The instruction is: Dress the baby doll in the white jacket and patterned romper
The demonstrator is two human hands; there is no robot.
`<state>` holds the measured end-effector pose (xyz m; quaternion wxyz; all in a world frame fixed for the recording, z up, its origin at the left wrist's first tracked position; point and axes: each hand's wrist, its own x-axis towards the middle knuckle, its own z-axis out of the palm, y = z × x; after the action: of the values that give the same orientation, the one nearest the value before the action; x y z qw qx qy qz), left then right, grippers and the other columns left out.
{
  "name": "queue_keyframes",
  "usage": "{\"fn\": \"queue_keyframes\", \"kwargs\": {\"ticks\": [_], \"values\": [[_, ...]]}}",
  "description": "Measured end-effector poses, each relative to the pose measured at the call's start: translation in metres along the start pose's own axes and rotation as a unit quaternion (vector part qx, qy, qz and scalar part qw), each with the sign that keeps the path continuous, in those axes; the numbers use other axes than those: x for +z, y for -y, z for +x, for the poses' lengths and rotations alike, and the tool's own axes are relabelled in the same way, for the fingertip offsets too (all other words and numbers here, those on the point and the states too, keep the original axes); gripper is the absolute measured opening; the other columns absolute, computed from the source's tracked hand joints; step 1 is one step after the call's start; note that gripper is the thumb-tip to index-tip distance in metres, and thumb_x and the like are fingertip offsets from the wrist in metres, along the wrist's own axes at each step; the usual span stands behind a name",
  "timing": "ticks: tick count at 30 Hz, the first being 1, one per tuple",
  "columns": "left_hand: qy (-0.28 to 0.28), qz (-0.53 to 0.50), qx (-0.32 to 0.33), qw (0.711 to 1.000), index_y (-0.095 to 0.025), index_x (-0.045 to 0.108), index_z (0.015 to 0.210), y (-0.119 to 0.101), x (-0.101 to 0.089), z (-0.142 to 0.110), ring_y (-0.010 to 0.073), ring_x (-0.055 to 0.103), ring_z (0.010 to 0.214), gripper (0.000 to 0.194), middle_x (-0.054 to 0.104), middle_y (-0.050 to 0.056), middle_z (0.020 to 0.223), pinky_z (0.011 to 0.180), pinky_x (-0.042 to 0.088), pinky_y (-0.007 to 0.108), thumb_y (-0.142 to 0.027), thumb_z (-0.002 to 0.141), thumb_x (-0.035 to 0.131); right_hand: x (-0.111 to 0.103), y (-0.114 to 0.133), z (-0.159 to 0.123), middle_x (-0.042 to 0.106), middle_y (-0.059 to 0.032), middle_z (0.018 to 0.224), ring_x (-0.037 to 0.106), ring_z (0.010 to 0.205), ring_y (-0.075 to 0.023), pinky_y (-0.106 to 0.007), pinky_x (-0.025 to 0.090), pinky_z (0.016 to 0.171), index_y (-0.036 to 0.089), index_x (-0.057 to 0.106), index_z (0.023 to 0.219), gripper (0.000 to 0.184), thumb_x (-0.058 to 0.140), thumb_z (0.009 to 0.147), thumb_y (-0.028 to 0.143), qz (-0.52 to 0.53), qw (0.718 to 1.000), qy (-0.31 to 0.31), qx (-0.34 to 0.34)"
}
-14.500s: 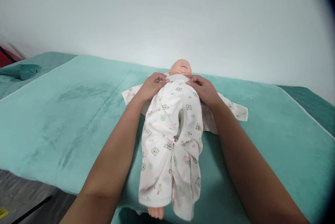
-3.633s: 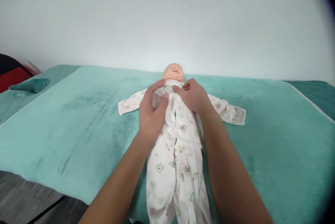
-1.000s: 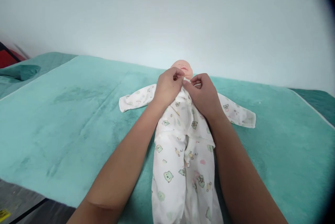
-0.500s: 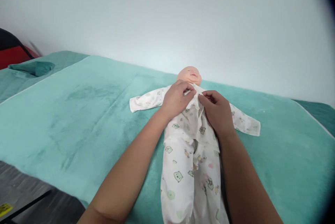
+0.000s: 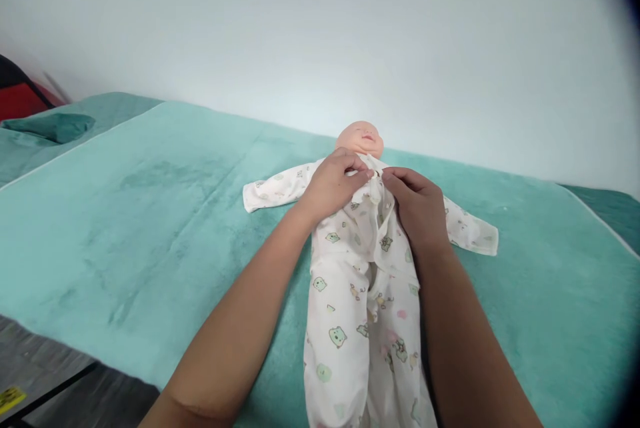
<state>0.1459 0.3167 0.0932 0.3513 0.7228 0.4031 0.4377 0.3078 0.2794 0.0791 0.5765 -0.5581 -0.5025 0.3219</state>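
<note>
A baby doll [image 5: 361, 137] lies on its back, head toward the wall, dressed in white baby clothes [image 5: 340, 281] printed with small green and brown animals. Its sleeves spread out to both sides. At the upper chest, my left hand [image 5: 336, 183] pinches one front edge of the garment just under the chin. Opposite it, my right hand [image 5: 416, 203] grips the other edge between thumb and fingers. A small gap shows between my fingertips. Below them the front edges hang loosely over the belly. Whether a fastener is between the fingers I cannot tell.
A turquoise plush cloth [image 5: 150, 235] covers the table up to the white wall [image 5: 300, 35]. A darker green folded cloth [image 5: 55, 127] lies at the far left. Behind it stands something red and black [image 5: 20, 98]. Floor shows past the table's edge at lower left.
My fingertips have drawn slightly apart at the doll's neckline, and a small gap now shows between the garment's edges. The camera view has shifted a little.
</note>
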Motion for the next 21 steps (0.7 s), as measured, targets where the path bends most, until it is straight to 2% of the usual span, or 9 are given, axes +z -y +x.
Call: {"fn": "queue_keyframes", "kwargs": {"ticks": [4,9,13,16,21], "values": [[-0.002,0.015,0.005,1.0,-0.018,0.064,0.076,-0.001,0.001,0.001,0.0147,0.058,0.091,0.019,0.06,0.003,0.099,0.086,0.044,0.031,-0.028,0.091,0.058,0.0,0.0,0.002,0.074,-0.0021,0.093,0.063,0.087,-0.0178,-0.03,0.049,0.081,0.021,0.078,0.088,0.02,0.072,0.079,0.037,0.004,1.0,0.011,-0.007],[0.002,0.026,-0.032,0.999,-0.017,0.06,0.073,-0.009,0.002,0.001,0.0148,0.058,0.09,0.022,0.059,0.003,0.098,0.084,0.043,0.03,-0.029,0.092,0.057,-0.002,0.004,0.004,0.071,-0.0018,0.088,0.061,0.079,-0.0147,-0.028,0.048,0.076,0.02,0.076,0.092,0.025,0.076,0.075,0.038,0.013,0.998,0.054,0.01],[0.013,0.012,-0.068,0.998,-0.017,0.058,0.07,-0.018,0.002,-0.001,0.0148,0.056,0.088,0.034,0.058,0.004,0.102,0.078,0.043,0.029,-0.04,0.095,0.053,-0.003,0.006,0.006,0.066,-0.0006,0.084,0.055,0.074,-0.0119,-0.026,0.046,0.071,0.019,0.074,0.094,0.027,0.078,0.074,0.038,0.01,0.996,0.088,0.015],[0.015,0.007,-0.093,0.996,-0.018,0.058,0.071,-0.023,0.002,-0.002,0.0131,0.054,0.081,0.037,0.058,0.004,0.104,0.069,0.042,0.027,-0.047,0.093,0.056,-0.004,0.007,0.007,0.062,0.0009,0.081,0.05,0.07,-0.0101,-0.025,0.043,0.067,0.019,0.071,0.095,0.025,0.076,0.076,0.035,-0.008,0.994,0.11,0.006],[0.01,-0.003,-0.12,0.993,-0.017,0.059,0.069,-0.027,0.002,-0.003,0.0109,0.049,0.074,0.028,0.058,0.004,0.104,0.06,0.037,0.024,-0.039,0.087,0.061,-0.004,0.005,0.009,0.053,0.0038,0.079,0.043,0.067,-0.0087,-0.024,0.039,0.063,0.021,0.067,0.097,0.022,0.074,0.077,0.029,-0.021,0.99,0.136,-0.02]]}}
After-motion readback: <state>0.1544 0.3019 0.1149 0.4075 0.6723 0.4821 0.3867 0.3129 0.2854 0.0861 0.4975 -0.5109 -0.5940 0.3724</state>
